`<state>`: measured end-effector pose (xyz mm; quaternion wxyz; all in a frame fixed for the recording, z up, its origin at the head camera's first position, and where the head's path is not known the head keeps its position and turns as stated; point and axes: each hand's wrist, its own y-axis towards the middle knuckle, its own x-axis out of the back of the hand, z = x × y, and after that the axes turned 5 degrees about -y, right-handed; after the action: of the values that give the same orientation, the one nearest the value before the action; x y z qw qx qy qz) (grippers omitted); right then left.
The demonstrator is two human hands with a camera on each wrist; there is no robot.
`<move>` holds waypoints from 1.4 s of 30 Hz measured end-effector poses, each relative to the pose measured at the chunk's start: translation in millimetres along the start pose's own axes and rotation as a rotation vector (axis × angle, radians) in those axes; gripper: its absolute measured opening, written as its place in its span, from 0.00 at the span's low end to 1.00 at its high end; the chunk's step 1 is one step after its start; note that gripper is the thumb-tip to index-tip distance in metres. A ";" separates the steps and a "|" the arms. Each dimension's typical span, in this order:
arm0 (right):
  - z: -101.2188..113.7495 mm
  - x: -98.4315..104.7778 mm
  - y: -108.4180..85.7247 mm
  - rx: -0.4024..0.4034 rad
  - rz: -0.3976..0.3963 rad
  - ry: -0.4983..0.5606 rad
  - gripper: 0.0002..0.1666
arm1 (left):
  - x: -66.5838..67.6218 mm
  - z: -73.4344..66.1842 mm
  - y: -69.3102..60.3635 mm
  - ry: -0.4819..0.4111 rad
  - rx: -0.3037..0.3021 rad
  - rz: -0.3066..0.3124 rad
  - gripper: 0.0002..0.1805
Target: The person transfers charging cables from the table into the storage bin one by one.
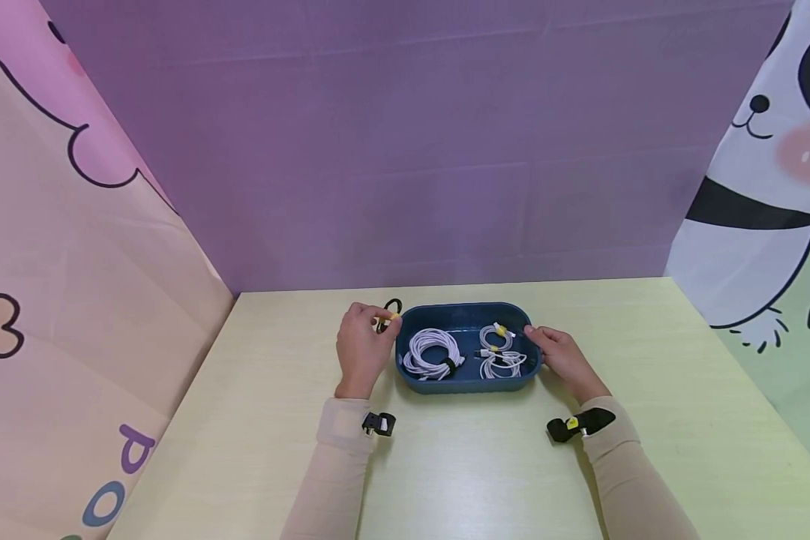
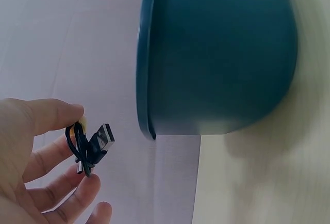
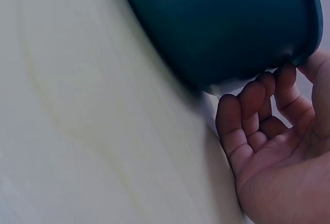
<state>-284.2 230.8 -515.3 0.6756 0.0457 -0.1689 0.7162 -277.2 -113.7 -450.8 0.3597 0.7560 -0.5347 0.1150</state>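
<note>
My left hand (image 1: 366, 345) pinches a small coiled black USB cable (image 2: 82, 149) with a yellow tie, just off the left end of a dark blue bin (image 1: 469, 386). The cable's metal USB plug (image 2: 105, 136) shows clearly in the left wrist view. At the bin's right end, my right hand (image 1: 565, 361) grips the rim between thumb and curled fingers (image 3: 252, 100). Inside the bin lie a large white cable coil (image 1: 435, 354) with a black strap on the left and two smaller white cable bundles on the right, the upper one (image 1: 496, 337) behind the lower one (image 1: 502, 365).
The bin stands on a pale wooden table (image 1: 472, 465). Behind the table hangs a purple cloth (image 1: 405, 150). Printed cartoon cloths flank it, a pinkish one (image 1: 94, 262) at left and a panda one (image 1: 749, 247) at right.
</note>
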 end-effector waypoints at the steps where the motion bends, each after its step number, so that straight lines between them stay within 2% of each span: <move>1: 0.0 0.0 0.1 0.000 -0.001 -0.004 0.26 | -0.3 0.0 -0.1 0.002 -0.003 0.000 0.12; 21: 2.1 0.0 0.4 -0.030 -0.005 -0.013 0.26 | -3.5 -7.7 -2.9 0.010 -0.035 0.013 0.12; 42: 3.3 -0.1 -1.5 -0.034 -0.003 -0.007 0.26 | -7.9 -11.0 -4.6 -0.006 -0.036 0.012 0.12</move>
<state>-283.3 229.8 -511.9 0.6768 0.0367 -0.1834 0.7120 -273.9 -99.8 -449.3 0.3708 0.7467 -0.5422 0.1053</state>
